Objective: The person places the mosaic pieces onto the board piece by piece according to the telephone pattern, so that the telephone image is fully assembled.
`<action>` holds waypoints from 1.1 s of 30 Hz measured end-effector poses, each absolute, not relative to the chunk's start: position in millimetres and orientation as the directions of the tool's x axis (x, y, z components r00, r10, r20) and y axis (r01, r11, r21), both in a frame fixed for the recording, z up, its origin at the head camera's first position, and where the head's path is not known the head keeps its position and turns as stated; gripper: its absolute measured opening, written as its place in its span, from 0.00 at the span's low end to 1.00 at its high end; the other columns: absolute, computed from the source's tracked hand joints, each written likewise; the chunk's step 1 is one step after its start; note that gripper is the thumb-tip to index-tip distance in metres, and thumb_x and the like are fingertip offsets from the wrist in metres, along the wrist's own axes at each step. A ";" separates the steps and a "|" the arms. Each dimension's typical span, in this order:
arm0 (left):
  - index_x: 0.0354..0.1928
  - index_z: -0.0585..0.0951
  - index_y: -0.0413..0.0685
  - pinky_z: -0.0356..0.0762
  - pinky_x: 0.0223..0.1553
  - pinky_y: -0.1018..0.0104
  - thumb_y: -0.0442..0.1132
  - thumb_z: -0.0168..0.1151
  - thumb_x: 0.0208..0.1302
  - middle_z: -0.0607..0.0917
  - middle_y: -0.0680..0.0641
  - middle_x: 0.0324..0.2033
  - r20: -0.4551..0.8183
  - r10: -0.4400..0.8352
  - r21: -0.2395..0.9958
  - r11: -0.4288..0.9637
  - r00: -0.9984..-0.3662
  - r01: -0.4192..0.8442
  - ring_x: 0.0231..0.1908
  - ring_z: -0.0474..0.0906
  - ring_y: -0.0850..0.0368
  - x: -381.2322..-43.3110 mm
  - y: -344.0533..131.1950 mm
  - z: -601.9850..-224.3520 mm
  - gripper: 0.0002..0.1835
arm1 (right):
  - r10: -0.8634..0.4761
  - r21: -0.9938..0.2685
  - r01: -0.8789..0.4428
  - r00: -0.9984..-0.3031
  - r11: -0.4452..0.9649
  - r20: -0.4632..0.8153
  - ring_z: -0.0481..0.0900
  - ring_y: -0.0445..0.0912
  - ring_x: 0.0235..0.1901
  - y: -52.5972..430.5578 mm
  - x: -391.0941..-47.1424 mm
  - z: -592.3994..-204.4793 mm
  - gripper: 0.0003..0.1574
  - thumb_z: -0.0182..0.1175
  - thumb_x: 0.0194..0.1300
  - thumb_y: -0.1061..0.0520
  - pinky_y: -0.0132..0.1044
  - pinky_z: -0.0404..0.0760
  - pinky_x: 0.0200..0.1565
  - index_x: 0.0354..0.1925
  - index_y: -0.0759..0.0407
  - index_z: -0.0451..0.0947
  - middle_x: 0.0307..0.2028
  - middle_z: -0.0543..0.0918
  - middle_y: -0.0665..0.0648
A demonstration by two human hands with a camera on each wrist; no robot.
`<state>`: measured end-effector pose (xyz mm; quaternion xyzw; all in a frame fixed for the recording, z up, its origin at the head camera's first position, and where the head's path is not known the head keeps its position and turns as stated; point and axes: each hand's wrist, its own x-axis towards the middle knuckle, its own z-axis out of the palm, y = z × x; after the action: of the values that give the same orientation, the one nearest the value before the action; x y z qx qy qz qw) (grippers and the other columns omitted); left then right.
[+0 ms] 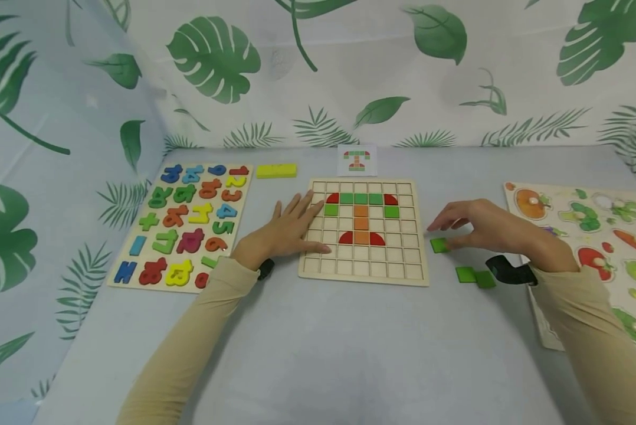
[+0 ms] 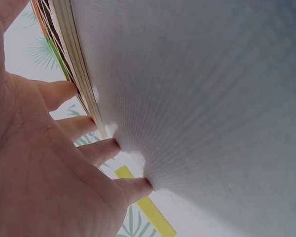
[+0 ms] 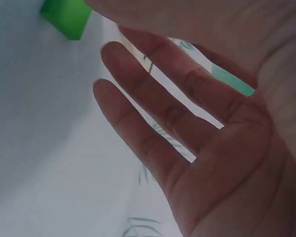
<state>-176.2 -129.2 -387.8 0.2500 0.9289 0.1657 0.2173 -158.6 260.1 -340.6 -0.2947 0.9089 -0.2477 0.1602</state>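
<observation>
A wooden grid board (image 1: 318, 265) lies at the middle of the table, with red rounded pieces, green squares and an orange column (image 1: 361, 224) set in its cells. My left hand (image 1: 283, 233) rests at the board's left side, fingers spread and thumb over the grid. In the left wrist view, its fingertips reach the board's edge (image 2: 81, 59) and the cloth beside it. Right of the board, my right hand (image 1: 479, 227) has its thumb tip at a green square tile (image 1: 438, 245). The other fingers extend loosely, apart from the thumb, in the right wrist view.
Two more green tiles (image 1: 465, 274) lie below the right hand. A pattern card (image 1: 357, 160) stands behind the board, with a yellow block (image 1: 276, 171) to its left. A number puzzle (image 1: 156, 221) lies at left, a vegetable puzzle (image 1: 567, 248) at right under the right forearm.
</observation>
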 end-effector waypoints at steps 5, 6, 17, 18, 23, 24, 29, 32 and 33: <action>0.86 0.40 0.52 0.22 0.75 0.34 0.68 0.61 0.69 0.30 0.44 0.83 -0.314 0.548 0.419 0.813 -0.776 0.405 0.81 0.23 0.42 -178.5 -125.1 -387.9 0.58 | -0.612 -0.591 -0.424 -0.776 0.687 -0.155 0.86 0.50 0.46 264.9 -157.5 -348.1 0.24 0.78 0.55 0.68 0.47 0.86 0.49 0.51 0.64 0.86 0.48 0.88 0.53; 0.86 0.40 0.52 0.22 0.75 0.34 0.69 0.61 0.69 0.30 0.44 0.83 -0.312 0.549 0.416 0.813 -0.775 0.408 0.81 0.23 0.42 -178.9 -124.6 -387.8 0.58 | -0.611 -0.595 -0.420 -0.776 0.685 -0.155 0.86 0.49 0.45 265.7 -157.4 -349.6 0.24 0.78 0.55 0.68 0.46 0.86 0.49 0.51 0.65 0.86 0.48 0.89 0.53; 0.86 0.40 0.51 0.22 0.75 0.33 0.68 0.62 0.69 0.30 0.43 0.83 -0.318 0.535 0.403 0.824 -0.783 0.399 0.82 0.24 0.41 -177.3 -127.6 -384.7 0.58 | -0.600 -0.570 -0.419 -0.782 0.707 -0.170 0.85 0.46 0.42 260.8 -162.3 -356.1 0.20 0.79 0.53 0.69 0.42 0.86 0.47 0.45 0.61 0.87 0.41 0.88 0.49; 0.86 0.40 0.51 0.22 0.75 0.33 0.68 0.62 0.69 0.30 0.43 0.83 -0.318 0.534 0.404 0.824 -0.783 0.398 0.82 0.24 0.41 -177.2 -128.0 -384.8 0.58 | -0.598 -0.569 -0.417 -0.783 0.709 -0.172 0.85 0.46 0.41 260.4 -162.2 -356.0 0.19 0.79 0.53 0.69 0.42 0.86 0.47 0.44 0.61 0.87 0.41 0.88 0.49; 0.86 0.40 0.51 0.22 0.75 0.33 0.68 0.62 0.69 0.31 0.43 0.83 -0.313 0.537 0.411 0.820 -0.783 0.397 0.82 0.24 0.41 -177.4 -128.8 -386.6 0.58 | -0.601 -0.568 -0.425 -0.783 0.705 -0.160 0.84 0.45 0.41 260.3 -160.8 -356.1 0.18 0.79 0.53 0.69 0.40 0.86 0.46 0.43 0.60 0.88 0.40 0.86 0.48; 0.86 0.40 0.51 0.22 0.75 0.33 0.68 0.62 0.69 0.30 0.43 0.83 -0.314 0.536 0.411 0.821 -0.784 0.396 0.82 0.24 0.41 -177.5 -128.9 -387.3 0.58 | -0.603 -0.568 -0.429 -0.782 0.702 -0.155 0.84 0.45 0.40 260.4 -160.6 -356.1 0.18 0.79 0.53 0.69 0.40 0.86 0.46 0.43 0.59 0.88 0.40 0.86 0.48; 0.86 0.40 0.52 0.22 0.75 0.34 0.69 0.61 0.69 0.30 0.44 0.83 -0.328 0.526 0.402 0.829 -0.785 0.388 0.81 0.23 0.42 -177.0 -129.7 -389.7 0.58 | -0.607 -0.593 -0.425 -0.783 0.684 -0.139 0.84 0.45 0.39 259.2 -161.0 -357.1 0.17 0.79 0.53 0.70 0.41 0.87 0.45 0.41 0.59 0.88 0.39 0.86 0.49; 0.86 0.40 0.52 0.22 0.75 0.34 0.69 0.62 0.69 0.30 0.44 0.83 -0.328 0.528 0.403 0.828 -0.784 0.389 0.81 0.23 0.42 -176.7 -129.7 -389.4 0.58 | -0.604 -0.611 -0.410 -0.785 0.677 -0.142 0.84 0.45 0.39 258.1 -161.1 -356.8 0.16 0.78 0.53 0.71 0.40 0.87 0.45 0.39 0.59 0.87 0.39 0.86 0.49; 0.86 0.40 0.52 0.22 0.75 0.34 0.69 0.62 0.69 0.30 0.44 0.83 -0.326 0.529 0.403 0.828 -0.783 0.391 0.82 0.23 0.42 -176.7 -129.5 -389.1 0.59 | -0.604 -0.613 -0.410 -0.785 0.676 -0.140 0.84 0.45 0.39 257.7 -161.1 -356.5 0.15 0.78 0.53 0.71 0.40 0.87 0.44 0.38 0.58 0.87 0.38 0.87 0.49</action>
<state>-176.7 -129.5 -389.1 0.2469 0.9309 0.1589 0.2174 -161.1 257.7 -356.5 -0.2817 0.8997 -0.2879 0.1680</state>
